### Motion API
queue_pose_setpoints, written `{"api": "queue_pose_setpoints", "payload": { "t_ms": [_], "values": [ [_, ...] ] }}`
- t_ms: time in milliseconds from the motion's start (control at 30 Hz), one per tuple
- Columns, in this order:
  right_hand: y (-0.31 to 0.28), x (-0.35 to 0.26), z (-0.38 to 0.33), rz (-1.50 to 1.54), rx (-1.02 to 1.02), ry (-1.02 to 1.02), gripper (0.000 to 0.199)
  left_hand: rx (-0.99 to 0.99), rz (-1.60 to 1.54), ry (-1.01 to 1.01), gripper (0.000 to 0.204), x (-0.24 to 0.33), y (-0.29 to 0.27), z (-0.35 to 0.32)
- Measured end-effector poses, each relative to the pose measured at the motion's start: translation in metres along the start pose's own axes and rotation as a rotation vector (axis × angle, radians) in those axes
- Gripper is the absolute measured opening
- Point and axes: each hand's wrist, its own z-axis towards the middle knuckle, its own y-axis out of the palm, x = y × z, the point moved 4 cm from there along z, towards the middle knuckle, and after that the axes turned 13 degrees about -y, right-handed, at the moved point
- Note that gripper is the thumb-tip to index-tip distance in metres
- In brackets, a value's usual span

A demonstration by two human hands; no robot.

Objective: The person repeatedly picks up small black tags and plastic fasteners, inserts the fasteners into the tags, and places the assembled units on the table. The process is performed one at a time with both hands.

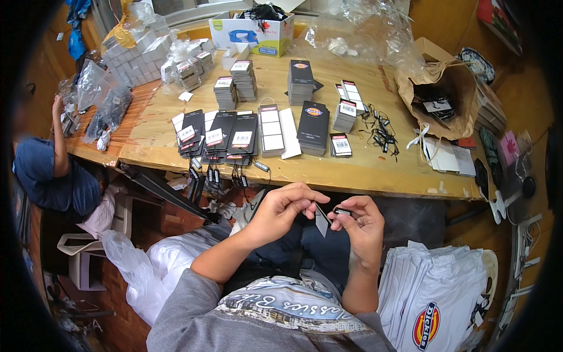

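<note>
Over my lap, just off the table's front edge, both hands are close together. My left hand (pixel 284 212) pinches small hang tags (pixel 321 222), seen nearly edge-on, with a grey-white face toward me. My right hand (pixel 363 229) is closed on a small black tag fastener (pixel 342 211) held between thumb and fingers. Whether its cord runs through the tags is too small to tell. On the table ahead lie fanned black hang tags (pixel 221 132) with white stickers, their black cords hanging over the edge. Beside them stand a stack of white-panelled tags (pixel 271 130) and a stack of black tags (pixel 313 126).
Loose black fasteners (pixel 381 129) lie right of the stacks. A brown paper bag (pixel 463 111) stands at the right, a carton (pixel 252 38) at the back. Folded white shirts (pixel 431 293) are piled at my right. At the left another person (pixel 50 170) sits by the table.
</note>
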Motion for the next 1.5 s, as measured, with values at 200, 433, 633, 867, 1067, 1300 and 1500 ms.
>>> {"api": "queue_pose_setpoints", "payload": {
  "t_ms": [200,433,633,867,1067,1300,1500],
  "values": [
    [0.001,0.007,0.004,-0.002,-0.045,0.02,0.011,0.047,0.023,-0.003,0.027,0.001,0.007,-0.004],
    [0.003,0.008,0.004,0.056,-0.055,0.012,0.011,0.011,0.068,0.014,0.025,0.001,0.011,-0.003],
    [0.004,0.007,0.003,0.036,-0.116,-0.001,0.01,0.011,0.163,0.038,0.026,0.004,0.011,-0.003],
    [0.004,0.001,0.003,-0.22,-0.193,-0.073,0.007,-0.012,0.237,0.006,0.026,0.004,0.012,-0.004],
    [0.002,-0.005,0.003,-0.208,-0.208,-0.082,0.007,-0.066,0.055,0.072,0.026,-0.004,0.014,-0.001],
    [0.003,-0.01,0.001,-0.148,-0.199,-0.043,0.006,-0.153,-0.099,0.096,0.029,-0.01,0.015,0.0],
    [0.003,-0.005,-0.002,0.021,-0.18,0.039,0.006,-0.232,-0.228,0.19,0.032,-0.015,0.016,0.005]
  ]
}}
